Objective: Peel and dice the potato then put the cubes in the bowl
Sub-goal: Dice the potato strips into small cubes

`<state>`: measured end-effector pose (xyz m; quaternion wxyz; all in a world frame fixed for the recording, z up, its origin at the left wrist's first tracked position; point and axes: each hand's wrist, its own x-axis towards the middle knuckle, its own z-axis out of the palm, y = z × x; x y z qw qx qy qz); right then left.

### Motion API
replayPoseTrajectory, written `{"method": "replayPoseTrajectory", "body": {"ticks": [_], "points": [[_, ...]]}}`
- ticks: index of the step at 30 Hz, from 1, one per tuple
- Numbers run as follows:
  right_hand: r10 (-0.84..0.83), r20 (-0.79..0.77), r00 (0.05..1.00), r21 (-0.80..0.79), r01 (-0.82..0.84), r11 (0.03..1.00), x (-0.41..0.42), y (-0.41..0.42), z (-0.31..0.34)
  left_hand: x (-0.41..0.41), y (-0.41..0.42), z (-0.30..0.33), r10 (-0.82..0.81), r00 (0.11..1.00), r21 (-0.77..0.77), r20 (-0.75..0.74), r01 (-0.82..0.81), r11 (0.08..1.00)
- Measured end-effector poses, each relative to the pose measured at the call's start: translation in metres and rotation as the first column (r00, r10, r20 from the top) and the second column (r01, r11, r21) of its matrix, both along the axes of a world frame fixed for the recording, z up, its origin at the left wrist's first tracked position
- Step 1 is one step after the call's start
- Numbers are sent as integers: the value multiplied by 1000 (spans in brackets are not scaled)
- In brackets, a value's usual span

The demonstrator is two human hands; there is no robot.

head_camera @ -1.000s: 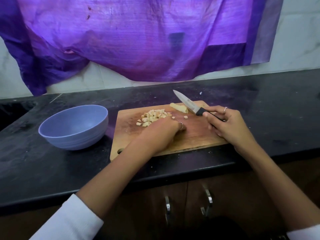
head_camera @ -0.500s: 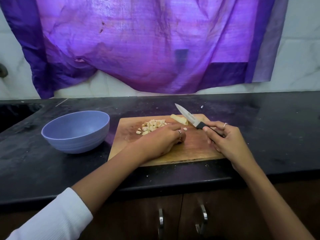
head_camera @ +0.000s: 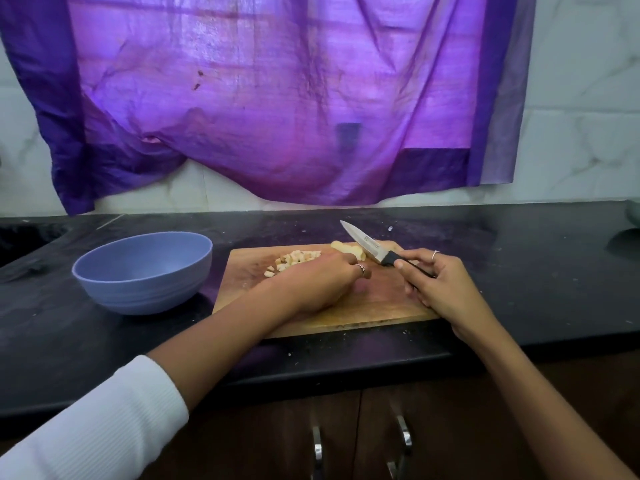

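resting knuckles-up on the rectangular wooden chopping board [head_camera: 381, 303], the left hand [head_camera: 322, 282] lies with its fingers curled under, right beside a small heap of pale diced potato cubes [head_camera: 294, 259]; whether it has hold of any cubes cannot be told, since the fingertips are hidden beneath the hand. a ring shows on one of its fingers. the right hand [head_camera: 436, 282] is wrapped around the black handle of a small steel-bladed kitchen knife [head_camera: 367, 245], whose blade points up and to the left, away from the person, with its tip raised above the far edge of the board. just behind the blade, at the far side of the board, lies an uncut pale-yellow piece of peeled potato [head_camera: 346, 250], between the heap of cubes and the knife.

the board sits on a black stone worktop [head_camera: 519, 271] speckled with crumbs. to its left, near but apart from it, stands a round lavender-blue bowl [head_camera: 145, 271], upright; nothing can be seen inside it from this angle. a crumpled purple cloth [head_camera: 277, 98] hangs over the white marbled wall tiles [head_camera: 581, 98] behind the worktop. below the worktop edge are dark wooden cabinet doors with two metal handles [head_camera: 401, 441]. a white ribbed sleeve [head_camera: 97, 420] covers the left forearm.
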<state>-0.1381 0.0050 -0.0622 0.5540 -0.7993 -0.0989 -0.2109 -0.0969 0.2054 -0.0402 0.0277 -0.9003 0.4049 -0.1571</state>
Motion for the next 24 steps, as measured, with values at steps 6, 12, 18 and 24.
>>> {"method": "replayPoseTrajectory", "body": {"ticks": [6,12,18,24], "points": [[-2,5,1000,-14,2,1000,1,0,1,-10,10,0,-86,986,6,146,86,996],[-59,26,998,-96,62,993,-2,1,-1,3,10,21,-49,972,-303,230,119,945],[-41,127,991,-323,80,943,-19,9,6,-13,18,36,179,966,-785,188,39,618],[147,25,989,-684,-90,724,-19,10,20,-21,42,24,289,950,-881,121,-31,472]]}}
